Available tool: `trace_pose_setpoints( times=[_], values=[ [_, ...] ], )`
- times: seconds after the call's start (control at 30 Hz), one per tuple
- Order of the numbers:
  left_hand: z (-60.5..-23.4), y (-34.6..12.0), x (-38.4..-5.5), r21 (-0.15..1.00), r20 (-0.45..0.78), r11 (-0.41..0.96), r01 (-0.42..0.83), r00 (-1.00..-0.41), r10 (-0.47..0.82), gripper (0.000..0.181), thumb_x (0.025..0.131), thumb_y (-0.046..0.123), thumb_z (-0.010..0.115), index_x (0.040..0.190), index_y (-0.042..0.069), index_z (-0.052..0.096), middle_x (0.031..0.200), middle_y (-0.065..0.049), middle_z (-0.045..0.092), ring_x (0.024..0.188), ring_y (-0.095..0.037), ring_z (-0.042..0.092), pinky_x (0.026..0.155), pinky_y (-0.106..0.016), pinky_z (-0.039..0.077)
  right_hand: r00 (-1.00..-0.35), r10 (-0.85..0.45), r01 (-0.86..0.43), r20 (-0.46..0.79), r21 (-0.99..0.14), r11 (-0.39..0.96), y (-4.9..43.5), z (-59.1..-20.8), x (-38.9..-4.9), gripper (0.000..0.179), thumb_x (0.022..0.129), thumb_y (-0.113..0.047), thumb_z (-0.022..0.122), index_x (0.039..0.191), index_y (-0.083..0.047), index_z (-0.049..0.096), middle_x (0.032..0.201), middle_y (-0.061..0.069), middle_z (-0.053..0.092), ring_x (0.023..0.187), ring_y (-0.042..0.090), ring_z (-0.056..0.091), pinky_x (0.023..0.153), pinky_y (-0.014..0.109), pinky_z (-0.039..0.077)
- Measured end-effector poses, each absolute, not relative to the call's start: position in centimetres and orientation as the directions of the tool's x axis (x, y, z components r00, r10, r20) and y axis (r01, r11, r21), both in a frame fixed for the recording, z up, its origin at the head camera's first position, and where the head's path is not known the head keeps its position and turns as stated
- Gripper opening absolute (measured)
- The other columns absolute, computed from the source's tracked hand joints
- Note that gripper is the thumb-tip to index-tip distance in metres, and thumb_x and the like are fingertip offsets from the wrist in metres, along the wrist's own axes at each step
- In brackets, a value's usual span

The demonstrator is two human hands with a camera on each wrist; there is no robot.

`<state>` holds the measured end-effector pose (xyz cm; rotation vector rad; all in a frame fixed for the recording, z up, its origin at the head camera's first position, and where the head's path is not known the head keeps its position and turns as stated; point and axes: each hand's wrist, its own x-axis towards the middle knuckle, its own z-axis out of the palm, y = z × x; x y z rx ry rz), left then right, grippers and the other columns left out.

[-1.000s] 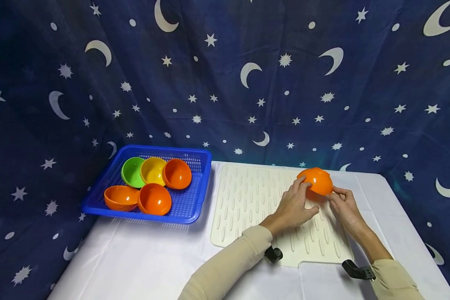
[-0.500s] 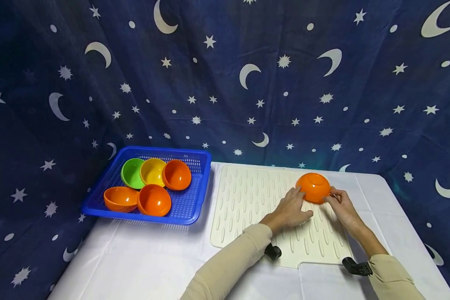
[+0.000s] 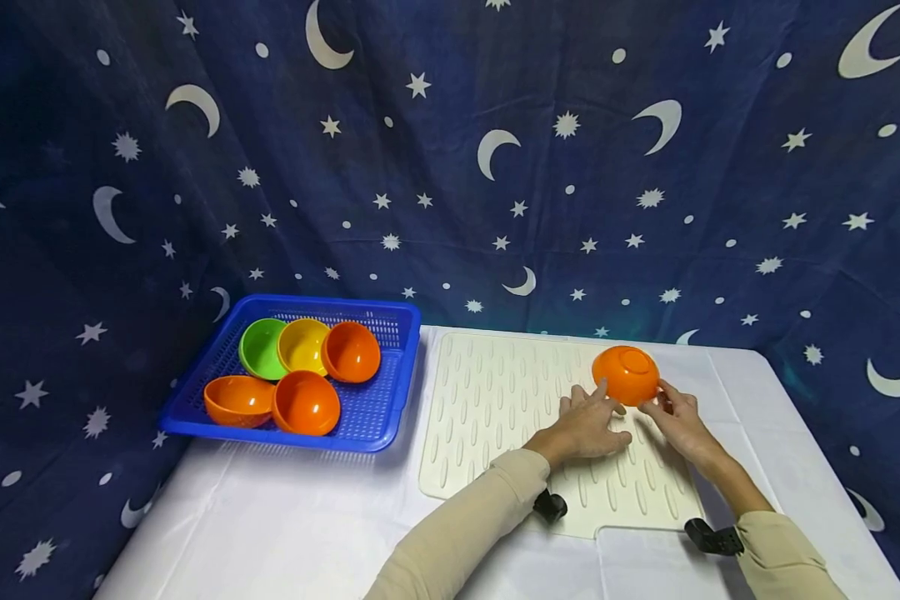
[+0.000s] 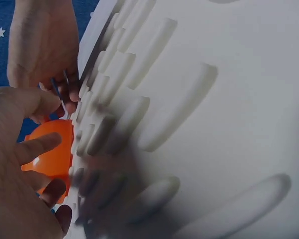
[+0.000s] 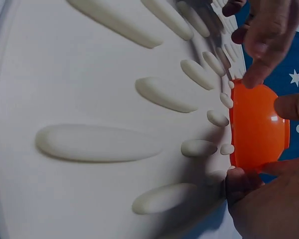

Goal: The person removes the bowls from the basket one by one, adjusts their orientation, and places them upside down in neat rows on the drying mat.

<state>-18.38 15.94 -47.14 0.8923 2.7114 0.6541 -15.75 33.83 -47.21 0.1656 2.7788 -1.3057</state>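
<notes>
An orange bowl (image 3: 625, 376) lies upside down near the far right corner of a cream drying mat (image 3: 495, 417), its base ring facing up. My left hand (image 3: 587, 425) is at the bowl's near left side, fingers spread and one fingertip at its edge. At the near right side is my right hand (image 3: 678, 425), its fingers lying loosely along the bowl's edge. Both wrist views show the orange bowl (image 4: 52, 154) (image 5: 256, 127) rim down on the ribbed mat, with fingers of both hands close about it.
To the left stands a blue perforated basket (image 3: 371, 417) with several bowls: a green bowl (image 3: 261, 350), a yellow bowl (image 3: 300, 346) and orange ones. A white cloth (image 3: 292, 517) covers the table. Behind hangs a dark blue star-and-moon curtain (image 3: 435, 167).
The orange bowl has gone from tilted in my hands to lying rim down on the mat. My fingers have loosened around it, and the left hand has drawn slightly toward me.
</notes>
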Motion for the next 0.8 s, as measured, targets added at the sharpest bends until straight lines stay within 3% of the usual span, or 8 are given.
trace_pose_setpoints(
  times=[0.27, 0.43, 0.57, 0.8],
  values=[
    [-47.01, 16.19, -18.52, 0.505, -0.096, 0.705, 0.498, -0.779, 0.620, 0.039, 0.080, 0.051, 0.057, 0.115, 0.034, 0.060, 0.147, 0.003, 0.020, 0.086, -0.013, 0.031, 0.067, -0.027, 0.024, -0.999, 0.020, 0.040, -0.035, -0.745, 0.666, 34.11, -47.96, -15.95, 0.075, 0.091, -0.028, 0.050, 0.138, 0.013, 0.010, 0.100, 0.020, 0.033, 0.095, 0.030, 0.028, 0.081, 0.047, 0.027],
    [-47.10, 16.38, -18.13, 0.555, -0.074, 0.679, 0.482, -0.784, 0.617, 0.036, 0.080, 0.050, 0.058, 0.111, 0.033, 0.062, 0.146, -0.002, 0.023, 0.089, -0.013, 0.032, 0.069, -0.027, 0.025, -0.999, -0.002, -0.033, 0.046, -0.679, 0.733, 33.85, -48.00, -15.65, 0.068, 0.089, -0.020, 0.051, 0.132, 0.021, 0.017, 0.093, 0.018, 0.040, 0.089, 0.028, 0.035, 0.077, 0.043, 0.031],
    [-47.17, 16.46, -17.88, 0.581, -0.057, 0.665, 0.469, -0.792, 0.608, 0.032, 0.081, 0.049, 0.057, 0.107, 0.032, 0.063, 0.144, -0.004, 0.027, 0.094, -0.013, 0.033, 0.072, -0.027, 0.026, -0.994, -0.016, -0.086, 0.111, -0.661, 0.745, 33.66, -48.25, -15.65, 0.058, 0.087, -0.019, 0.055, 0.123, 0.019, 0.031, 0.090, 0.017, 0.041, 0.085, 0.025, 0.035, 0.073, 0.036, 0.030],
    [-47.41, 16.15, -18.16, 0.646, -0.030, 0.633, 0.426, -0.815, 0.579, 0.021, 0.083, 0.045, 0.058, 0.096, 0.030, 0.065, 0.140, 0.001, 0.034, 0.098, -0.012, 0.033, 0.074, -0.027, 0.028, -0.999, -0.027, -0.046, 0.039, -0.652, 0.757, 33.35, -47.78, -15.85, 0.063, 0.087, -0.023, 0.055, 0.124, 0.019, 0.026, 0.090, 0.017, 0.038, 0.086, 0.028, 0.034, 0.072, 0.040, 0.030]
  ],
)
